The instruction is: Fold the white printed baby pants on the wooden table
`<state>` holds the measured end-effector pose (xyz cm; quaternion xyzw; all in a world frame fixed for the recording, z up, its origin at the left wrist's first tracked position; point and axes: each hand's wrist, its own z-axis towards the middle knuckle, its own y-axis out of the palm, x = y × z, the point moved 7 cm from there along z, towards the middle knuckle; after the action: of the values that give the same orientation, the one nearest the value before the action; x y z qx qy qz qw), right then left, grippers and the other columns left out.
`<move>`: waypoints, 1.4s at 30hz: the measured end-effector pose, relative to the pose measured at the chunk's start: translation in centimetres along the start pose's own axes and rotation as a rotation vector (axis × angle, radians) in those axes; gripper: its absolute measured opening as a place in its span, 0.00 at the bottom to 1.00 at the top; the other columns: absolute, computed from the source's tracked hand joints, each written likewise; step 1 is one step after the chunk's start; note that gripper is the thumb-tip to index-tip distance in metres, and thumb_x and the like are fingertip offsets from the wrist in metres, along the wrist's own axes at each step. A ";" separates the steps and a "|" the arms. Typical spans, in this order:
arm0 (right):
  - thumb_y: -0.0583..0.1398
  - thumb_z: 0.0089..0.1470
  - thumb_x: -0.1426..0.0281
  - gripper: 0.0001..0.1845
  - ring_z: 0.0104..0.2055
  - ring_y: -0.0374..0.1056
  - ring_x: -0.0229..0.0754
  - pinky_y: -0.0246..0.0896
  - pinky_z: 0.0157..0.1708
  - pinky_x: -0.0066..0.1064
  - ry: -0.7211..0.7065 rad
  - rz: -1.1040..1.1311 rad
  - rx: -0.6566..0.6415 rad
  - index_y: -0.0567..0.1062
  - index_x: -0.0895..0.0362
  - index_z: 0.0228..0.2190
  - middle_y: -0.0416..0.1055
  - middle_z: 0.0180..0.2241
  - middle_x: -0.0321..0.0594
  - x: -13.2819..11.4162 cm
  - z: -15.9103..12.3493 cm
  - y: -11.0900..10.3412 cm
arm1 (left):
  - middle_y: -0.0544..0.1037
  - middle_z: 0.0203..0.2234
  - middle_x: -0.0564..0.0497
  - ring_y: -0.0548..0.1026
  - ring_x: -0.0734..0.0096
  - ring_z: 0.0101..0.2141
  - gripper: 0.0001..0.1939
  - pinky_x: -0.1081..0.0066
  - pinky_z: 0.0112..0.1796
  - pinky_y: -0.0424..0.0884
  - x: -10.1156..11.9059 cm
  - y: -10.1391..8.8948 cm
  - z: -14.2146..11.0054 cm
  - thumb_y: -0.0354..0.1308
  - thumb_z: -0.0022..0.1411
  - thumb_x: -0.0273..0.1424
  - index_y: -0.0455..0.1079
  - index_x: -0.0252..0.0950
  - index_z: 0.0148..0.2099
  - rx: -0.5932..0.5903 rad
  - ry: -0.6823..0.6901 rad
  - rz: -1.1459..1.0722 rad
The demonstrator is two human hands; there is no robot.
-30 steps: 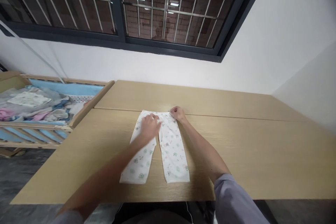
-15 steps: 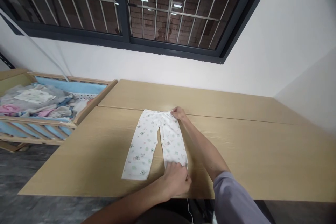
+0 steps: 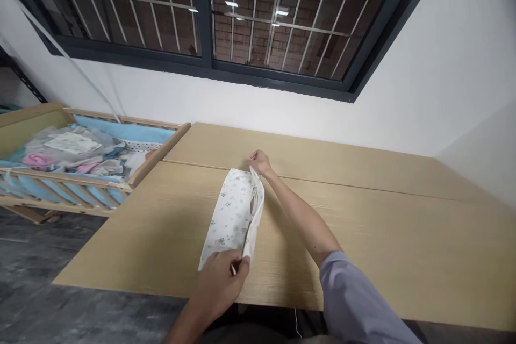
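Left hand (image 3: 219, 279) and right hand (image 3: 260, 162) are pinching a white printed cloth garment (image 3: 230, 214) at opposite ends, seemingly keeping it straight.

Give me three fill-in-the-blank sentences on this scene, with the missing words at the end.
1. The left hand holds the leg end of the printed trousers, while the ____ hand is at the waist end.
2. Seen from the camera, the wooden crib stands to the ____ of the table.
3. The padding lining the crib is light ____ in colour.

Missing words: right; left; blue.
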<state>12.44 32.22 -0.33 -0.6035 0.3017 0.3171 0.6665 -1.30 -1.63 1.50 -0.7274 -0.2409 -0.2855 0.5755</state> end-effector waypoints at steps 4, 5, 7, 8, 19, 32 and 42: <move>0.61 0.45 0.74 0.10 0.32 0.68 0.37 0.58 0.30 0.25 -0.011 -0.033 -0.026 0.69 0.54 0.33 0.73 0.32 0.34 -2.0 0.1 3.7 | 0.71 0.21 0.51 0.69 0.68 0.27 0.21 0.68 0.31 0.55 -4.7 -1.1 -1.3 0.42 0.66 0.41 0.59 0.39 0.23 0.013 -0.123 0.050; 0.61 0.45 0.75 0.10 0.32 0.68 0.38 0.58 0.30 0.26 -0.009 -0.047 -0.031 0.69 0.54 0.33 0.73 0.33 0.35 -2.4 0.0 4.6 | 0.71 0.21 0.51 0.69 0.68 0.27 0.21 0.68 0.31 0.55 -5.8 -1.3 -1.5 0.42 0.66 0.41 0.59 0.39 0.23 0.017 -0.154 0.077; 0.60 0.47 0.75 0.09 0.33 0.68 0.39 0.58 0.31 0.27 -0.003 -0.079 -0.040 0.70 0.54 0.33 0.73 0.33 0.36 -2.8 -0.2 6.1 | 0.72 0.21 0.50 0.69 0.67 0.26 0.21 0.68 0.30 0.54 -7.5 -1.4 -1.8 0.42 0.67 0.40 0.60 0.38 0.23 0.035 -0.213 0.136; 0.60 0.47 0.75 0.09 0.33 0.68 0.39 0.58 0.31 0.27 -0.001 -0.095 -0.045 0.70 0.54 0.33 0.73 0.34 0.36 -3.0 -0.3 6.8 | 0.72 0.21 0.50 0.70 0.67 0.26 0.21 0.68 0.30 0.54 -8.2 -1.5 -2.0 0.43 0.67 0.40 0.60 0.38 0.24 0.042 -0.234 0.161; 0.61 0.55 0.70 0.06 0.39 0.71 0.45 0.61 0.38 0.32 -0.065 -0.241 -0.110 0.71 0.54 0.37 0.76 0.39 0.43 -4.0 -1.8 8.8 | 0.82 0.30 0.44 0.81 0.53 0.35 0.23 0.67 0.30 0.60 -8.4 -2.5 -2.7 0.43 0.72 0.40 0.74 0.38 0.32 0.089 -0.297 0.447; 0.49 0.69 0.55 0.32 0.71 0.49 0.51 0.51 0.65 0.45 -1.036 -0.253 -0.686 0.56 0.59 0.67 0.52 0.69 0.53 -11.5 -22.7 6.3 | 0.74 0.59 0.40 0.74 0.54 0.54 0.25 0.63 0.49 0.69 -3.7 0.7 -6.6 0.53 0.67 0.40 0.68 0.34 0.62 0.646 0.517 0.748; 0.51 0.70 0.57 0.33 0.74 0.40 0.42 0.39 0.71 0.36 -1.274 -0.362 -0.792 0.55 0.63 0.68 0.52 0.69 0.51 -5.8 -30.4 8.4 | 0.77 0.56 0.41 0.73 0.52 0.57 0.24 0.61 0.54 0.69 -6.4 3.1 -6.5 0.56 0.65 0.41 0.71 0.37 0.60 0.563 0.568 0.856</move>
<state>1.63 2.24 -3.66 -0.5380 -0.3796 0.5735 0.4874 -4.70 -8.76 -3.96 -0.4742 0.1713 -0.1365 0.8527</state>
